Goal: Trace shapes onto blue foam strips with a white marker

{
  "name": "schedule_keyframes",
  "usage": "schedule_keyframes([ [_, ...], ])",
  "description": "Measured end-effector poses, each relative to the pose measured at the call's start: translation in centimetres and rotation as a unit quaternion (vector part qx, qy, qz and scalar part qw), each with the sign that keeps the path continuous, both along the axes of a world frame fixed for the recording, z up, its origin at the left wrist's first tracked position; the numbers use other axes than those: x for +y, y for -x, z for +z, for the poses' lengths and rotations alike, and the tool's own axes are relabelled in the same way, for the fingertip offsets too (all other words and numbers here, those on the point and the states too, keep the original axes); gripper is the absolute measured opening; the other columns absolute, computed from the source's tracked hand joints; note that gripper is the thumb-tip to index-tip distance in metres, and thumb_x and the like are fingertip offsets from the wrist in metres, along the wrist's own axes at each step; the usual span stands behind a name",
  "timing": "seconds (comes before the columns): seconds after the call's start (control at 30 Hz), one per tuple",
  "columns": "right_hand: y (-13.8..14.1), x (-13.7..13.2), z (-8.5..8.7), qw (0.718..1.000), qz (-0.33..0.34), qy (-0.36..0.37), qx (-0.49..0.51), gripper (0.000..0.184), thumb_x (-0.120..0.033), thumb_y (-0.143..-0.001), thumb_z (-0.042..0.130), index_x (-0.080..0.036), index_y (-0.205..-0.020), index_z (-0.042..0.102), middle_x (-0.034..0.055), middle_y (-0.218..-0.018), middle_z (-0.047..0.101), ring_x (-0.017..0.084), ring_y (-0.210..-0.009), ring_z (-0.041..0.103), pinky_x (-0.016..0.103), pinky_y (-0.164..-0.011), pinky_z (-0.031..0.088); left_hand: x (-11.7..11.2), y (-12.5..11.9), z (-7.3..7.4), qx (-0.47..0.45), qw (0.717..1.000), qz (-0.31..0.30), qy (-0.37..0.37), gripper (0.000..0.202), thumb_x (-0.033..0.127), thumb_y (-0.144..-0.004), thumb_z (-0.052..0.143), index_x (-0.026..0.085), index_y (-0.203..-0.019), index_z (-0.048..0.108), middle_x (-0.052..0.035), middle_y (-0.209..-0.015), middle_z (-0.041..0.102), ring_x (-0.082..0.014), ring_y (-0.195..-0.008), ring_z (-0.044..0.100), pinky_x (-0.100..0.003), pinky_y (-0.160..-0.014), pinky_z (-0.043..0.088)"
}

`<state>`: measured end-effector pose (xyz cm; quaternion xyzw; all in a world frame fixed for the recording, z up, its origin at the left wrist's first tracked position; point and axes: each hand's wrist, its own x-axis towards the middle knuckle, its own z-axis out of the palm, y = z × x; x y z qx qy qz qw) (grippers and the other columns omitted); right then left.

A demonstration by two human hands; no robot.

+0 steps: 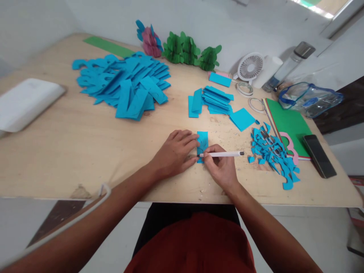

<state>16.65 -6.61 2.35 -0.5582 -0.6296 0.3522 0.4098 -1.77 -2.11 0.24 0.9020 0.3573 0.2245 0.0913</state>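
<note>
While the left hand (179, 151) lies palm down, fingers spread, at the left edge of a small blue paper strip (202, 136), the right hand (223, 168) pinches a white pen (224, 154) — its tip on the strip, among curved dark lines. The strip lies near the front of a wooden table (93, 151), with blue scraps (260, 142) to its right.
</note>
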Motion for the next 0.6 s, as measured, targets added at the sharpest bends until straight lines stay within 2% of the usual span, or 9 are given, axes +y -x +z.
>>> schedule_keyframes([
  [0.37, -0.32, -0.01, 0.14, 1.0, -0.031, 0.005, -0.002, 0.005, -0.024, -0.079, 0.056, -0.023, -0.075, 0.058, -0.0028, -0.061, 0.061, 0.014, -0.057, 0.058, 0.026, -0.055, 0.045, 0.01, 0.09, -0.1, 0.007, 1.0, -0.001, -0.001, 0.028, 0.033, -0.087, 0.054, 0.02, -0.112, 0.06, -0.0106, -0.136, 0.06, -0.0326, -0.126, 0.05, -0.053, -0.106, 0.039],
  [0.6, -0.39, 0.1, 0.39, 0.999, -0.04, 0.003, -0.004, 0.005, -0.025, -0.078, 0.056, -0.022, -0.075, 0.059, -0.0034, -0.059, 0.06, 0.012, -0.053, 0.055, 0.024, -0.052, 0.042, 0.02, 0.11, -0.19, 0.003, 1.0, -0.002, 0.003, 0.029, 0.031, -0.086, 0.054, 0.02, -0.112, 0.06, -0.0106, -0.136, 0.06, -0.0326, -0.127, 0.049, -0.053, -0.107, 0.038],
])
